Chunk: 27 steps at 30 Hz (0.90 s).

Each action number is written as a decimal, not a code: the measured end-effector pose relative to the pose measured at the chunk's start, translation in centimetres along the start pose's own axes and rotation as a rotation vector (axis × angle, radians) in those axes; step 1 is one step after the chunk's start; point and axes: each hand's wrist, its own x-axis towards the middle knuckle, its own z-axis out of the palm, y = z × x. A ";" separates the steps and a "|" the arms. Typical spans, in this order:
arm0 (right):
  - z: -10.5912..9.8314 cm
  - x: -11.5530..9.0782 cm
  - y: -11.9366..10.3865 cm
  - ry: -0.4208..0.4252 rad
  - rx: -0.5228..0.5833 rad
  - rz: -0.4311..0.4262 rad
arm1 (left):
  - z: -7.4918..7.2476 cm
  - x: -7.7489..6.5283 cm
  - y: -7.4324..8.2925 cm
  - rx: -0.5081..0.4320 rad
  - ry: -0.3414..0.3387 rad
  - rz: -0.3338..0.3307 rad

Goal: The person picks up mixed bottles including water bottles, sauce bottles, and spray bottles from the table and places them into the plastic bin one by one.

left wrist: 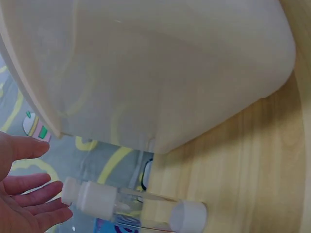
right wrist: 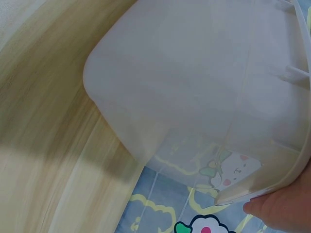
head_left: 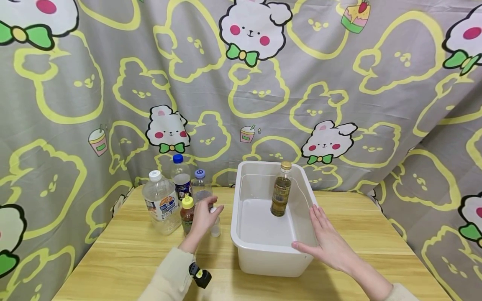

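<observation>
My left hand (head_left: 205, 215) reaches over a small clear bottle (head_left: 215, 230) with a white top. In the left wrist view the spread fingertips are right at the white cap (left wrist: 72, 190), not curled round it. My right hand (head_left: 331, 246) rests on the right rim of a white plastic bin (head_left: 271, 259), fingers straight and thumb laid along the near corner. In the right wrist view a finger (right wrist: 272, 208) shows at the rim's edge. A glass bottle of brown liquid (head_left: 280, 194) with a gold cap stands inside the bin.
Left of the bin, several bottles are grouped on the wooden table (head_left: 113, 259): a large clear jug (head_left: 162, 209), a blue-capped bottle (head_left: 182, 177), a purple-capped bottle (head_left: 201, 190) and a yellow-topped sauce bottle (head_left: 187, 213). A patterned curtain (head_left: 211, 96) hangs behind.
</observation>
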 end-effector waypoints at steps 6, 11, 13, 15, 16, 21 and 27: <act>0.0 0.0 0.0 0.000 0.001 0.001 | 0.1 -0.6 -0.4 -0.009 0.009 -0.053; -0.1 0.0 0.0 0.000 -0.003 0.000 | 0.2 -0.9 -0.8 0.000 0.026 -0.049; -0.1 0.0 0.0 -0.001 -0.003 -0.002 | 0.3 -1.1 -1.0 0.001 0.030 -0.047; -0.1 0.0 0.0 -0.001 -0.001 -0.003 | 0.4 -1.2 -1.2 0.000 0.035 -0.053; -0.1 0.0 0.0 -0.002 -0.001 -0.005 | 0.4 -1.3 -1.3 0.002 0.037 -0.057; 0.0 0.0 0.1 -0.003 -0.002 -0.008 | 0.5 -1.5 -1.7 0.006 0.044 -0.081; 0.0 0.0 0.1 -0.003 0.001 -0.004 | 0.6 -1.6 -1.8 -0.006 0.063 -0.096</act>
